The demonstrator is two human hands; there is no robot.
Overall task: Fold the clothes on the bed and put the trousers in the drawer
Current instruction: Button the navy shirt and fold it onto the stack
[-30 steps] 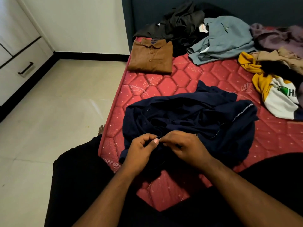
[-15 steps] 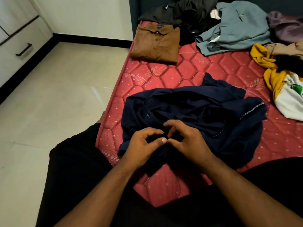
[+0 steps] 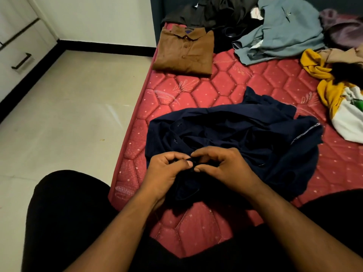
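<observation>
Pinching the navy shirt [image 3: 235, 134] at its near edge, left hand [image 3: 167, 171] and right hand [image 3: 222, 167] side by side; shirt sprawls away from both, long axis crosswise; brown shirt [image 3: 184, 52] folded beyond it.

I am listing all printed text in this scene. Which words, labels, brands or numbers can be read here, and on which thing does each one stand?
No text can be read in full.
White and yellow shirt: a green print at the picture's right edge, cut off, unreadable.
Brown shirt: a small purple collar label, too small to read.
Navy garment: no print visible.
</observation>
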